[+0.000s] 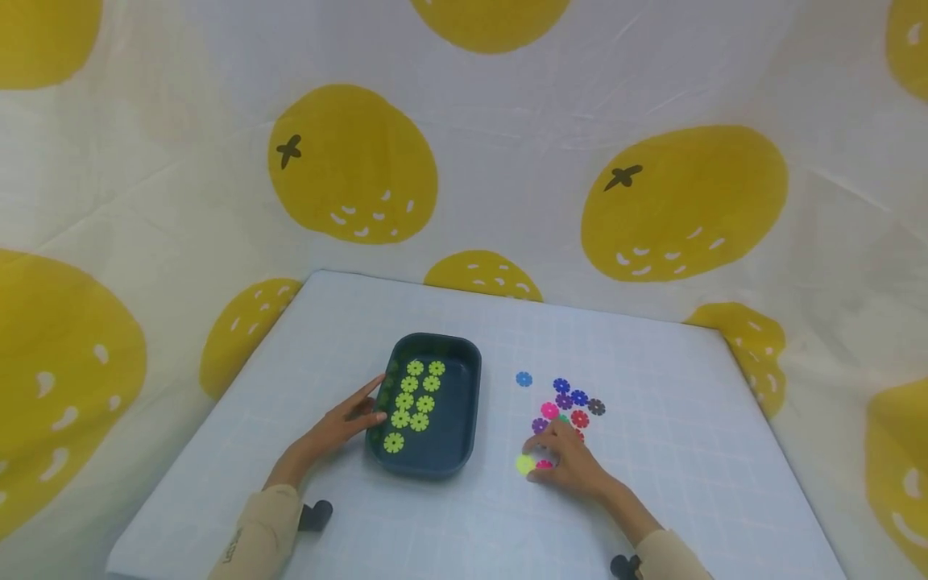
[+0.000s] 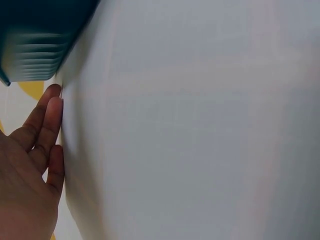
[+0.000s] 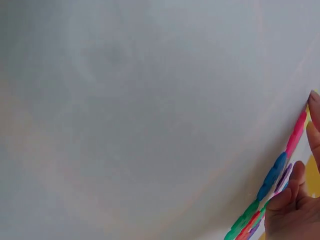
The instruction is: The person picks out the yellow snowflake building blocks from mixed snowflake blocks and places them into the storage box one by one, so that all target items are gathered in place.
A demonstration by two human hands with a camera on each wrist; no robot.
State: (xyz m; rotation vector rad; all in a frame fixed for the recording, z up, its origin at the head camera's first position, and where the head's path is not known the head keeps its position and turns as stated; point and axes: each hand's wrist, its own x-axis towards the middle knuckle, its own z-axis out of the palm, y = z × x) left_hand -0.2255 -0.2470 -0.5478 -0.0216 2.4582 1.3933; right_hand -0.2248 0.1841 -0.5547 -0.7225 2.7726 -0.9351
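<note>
A dark teal tray [image 1: 474, 403] sits on the table with several yellow-green notched discs [image 1: 404, 401] lying in it, mostly in two rows. My left hand [image 1: 341, 423] touches the tray's left side; in the left wrist view, its fingers [image 2: 50, 122] extend fairly straight beside the ribbed tray wall [image 2: 37, 57]. To the right of the tray, my right hand [image 1: 573, 463] pinches a yellow-green notched disc [image 1: 525, 465] between thumb and forefinger, low over the table. A pink disc [image 1: 544, 465] lies right by these fingers. The right wrist view shows other discs edge-on, beside the right hand [image 3: 295, 215].
Beyond the right hand lies a loose group of notched discs: dark blue [image 1: 578, 398], purple [image 1: 564, 401], pink [image 1: 549, 411], red [image 1: 579, 419] and dark grey [image 1: 596, 407]. A light blue disc [image 1: 524, 379] lies apart, nearer the tray. A fruit-patterned cloth [image 1: 507, 161] hangs behind the white-covered table [image 1: 652, 362].
</note>
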